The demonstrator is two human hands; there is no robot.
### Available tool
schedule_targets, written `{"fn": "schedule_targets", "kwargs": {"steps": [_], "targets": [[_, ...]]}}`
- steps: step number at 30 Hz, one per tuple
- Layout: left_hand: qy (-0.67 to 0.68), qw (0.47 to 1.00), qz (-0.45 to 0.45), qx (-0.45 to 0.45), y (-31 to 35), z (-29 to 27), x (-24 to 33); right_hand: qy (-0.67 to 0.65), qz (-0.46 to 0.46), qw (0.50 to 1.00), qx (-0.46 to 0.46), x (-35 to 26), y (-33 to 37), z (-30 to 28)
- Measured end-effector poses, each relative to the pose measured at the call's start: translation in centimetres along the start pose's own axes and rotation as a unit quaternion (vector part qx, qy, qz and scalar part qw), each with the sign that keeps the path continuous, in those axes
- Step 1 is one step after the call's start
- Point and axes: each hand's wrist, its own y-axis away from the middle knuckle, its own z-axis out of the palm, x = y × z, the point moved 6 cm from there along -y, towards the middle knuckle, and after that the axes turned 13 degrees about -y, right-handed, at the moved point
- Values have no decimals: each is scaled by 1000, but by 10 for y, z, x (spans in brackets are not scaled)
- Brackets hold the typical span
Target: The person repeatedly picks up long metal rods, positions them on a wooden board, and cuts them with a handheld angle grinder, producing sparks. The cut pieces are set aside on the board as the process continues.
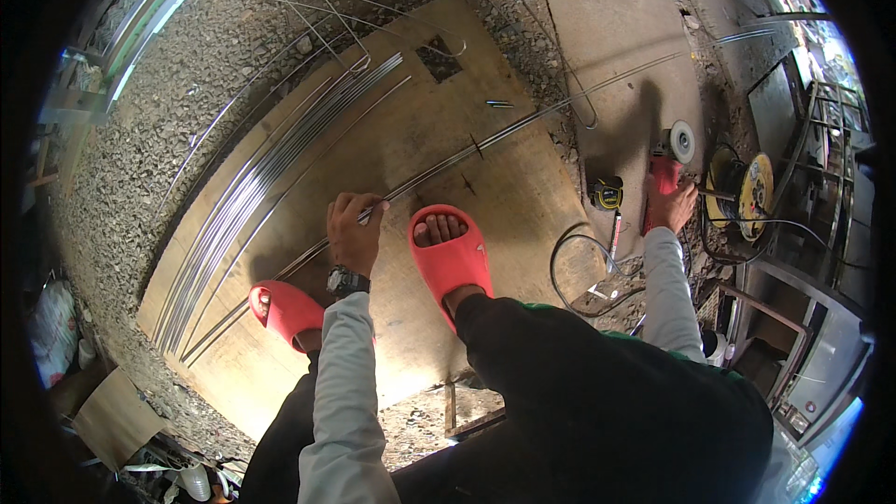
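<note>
My left hand (355, 231), with a black watch at the wrist, is closed on thin metal rods (439, 168) that run diagonally across a plywood board (523, 187). Dark marks cross the board beside these rods. Off the board to the right, my right hand (676, 209) grips the red body of an angle grinder (663, 179). Its pale round disc (682, 142) points away from me, apart from the rods. A red slipper (450, 257) on my foot rests on the board right of my left hand; the other slipper (286, 312) overlaps the rods.
A bundle of rods (247, 201) lies along the board's left side. Bent wire (329, 9) sits beyond it on gravel. Near the grinder are a tape measure (607, 192), a marker (615, 235), a looping black cable (554, 266) and a yellow cable reel (755, 189). Metal frames stand far right.
</note>
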Motion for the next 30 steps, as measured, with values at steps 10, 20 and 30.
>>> {"fn": "schedule_targets", "kwargs": {"steps": [10,20,30], "targets": [[21,999,2,26,5,8,7,-6,-526,828,-194,-228,-12,74],[127,984,85,95,-18,-34,120,-201,-550,729,-355,-269,34,29],[86,985,12,-152,-18,-16,43,-277,-384,731,-491,-266,58,46]]}}
